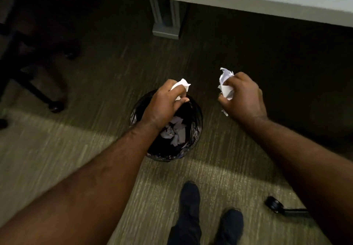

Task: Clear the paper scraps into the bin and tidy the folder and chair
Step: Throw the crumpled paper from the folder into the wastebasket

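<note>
Dumping scraps is the step in hand: the bin (196, 118), black-lined with torn paper already inside, sits on the carpet in the middle of the view. The left hand (164, 101) hangs over its mouth, fingers curled tight around a crumpled scrap (182, 84). The right hand (242, 97), right of the rim, grips a second wad (226, 82). Next, probably: loosen the left fingers, then bring the right hand leftward over the opening. A chair base (36, 90) stands far left; no folder shows.

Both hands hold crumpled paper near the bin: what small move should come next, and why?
Probably open the left hand and drop its paper: it is already over the bin, which holds scraps. The right hand, with its own wad, is off to the bin's side over carpet and must shift over first.
</note>
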`<move>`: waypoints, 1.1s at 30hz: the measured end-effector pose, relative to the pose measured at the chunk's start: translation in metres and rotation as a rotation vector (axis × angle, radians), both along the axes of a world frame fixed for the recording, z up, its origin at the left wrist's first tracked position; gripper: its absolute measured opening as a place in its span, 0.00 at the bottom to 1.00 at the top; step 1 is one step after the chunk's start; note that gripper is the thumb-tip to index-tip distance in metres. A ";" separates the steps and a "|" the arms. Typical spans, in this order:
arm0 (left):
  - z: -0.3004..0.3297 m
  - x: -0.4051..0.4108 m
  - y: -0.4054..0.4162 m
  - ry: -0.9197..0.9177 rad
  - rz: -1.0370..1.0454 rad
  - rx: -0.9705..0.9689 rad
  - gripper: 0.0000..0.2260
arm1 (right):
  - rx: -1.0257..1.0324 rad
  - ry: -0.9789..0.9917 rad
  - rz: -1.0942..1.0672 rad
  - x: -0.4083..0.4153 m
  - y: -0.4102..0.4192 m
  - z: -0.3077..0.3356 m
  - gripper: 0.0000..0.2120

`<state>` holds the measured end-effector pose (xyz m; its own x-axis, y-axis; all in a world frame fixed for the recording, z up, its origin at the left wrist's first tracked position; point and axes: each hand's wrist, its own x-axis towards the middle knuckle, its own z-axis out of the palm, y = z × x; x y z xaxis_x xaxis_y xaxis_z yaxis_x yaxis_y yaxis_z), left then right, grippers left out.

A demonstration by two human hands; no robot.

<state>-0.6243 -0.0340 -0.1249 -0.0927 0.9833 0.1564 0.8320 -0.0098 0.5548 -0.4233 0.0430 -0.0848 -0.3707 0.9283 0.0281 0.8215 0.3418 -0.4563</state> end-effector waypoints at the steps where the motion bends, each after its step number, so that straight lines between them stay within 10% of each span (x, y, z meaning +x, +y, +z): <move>1: -0.004 -0.005 -0.005 -0.006 0.022 -0.001 0.07 | -0.007 0.002 0.021 -0.009 -0.004 -0.002 0.14; 10: -0.041 -0.047 -0.043 -0.075 0.195 -0.083 0.07 | -0.163 0.008 0.226 -0.082 -0.032 -0.027 0.13; 17: -0.051 -0.055 -0.047 -0.112 0.248 -0.396 0.17 | -0.544 -0.001 0.416 -0.101 -0.038 -0.043 0.42; 33: -0.001 0.011 0.017 0.197 0.095 -0.379 0.37 | -0.411 -0.078 0.246 -0.006 -0.001 -0.006 0.49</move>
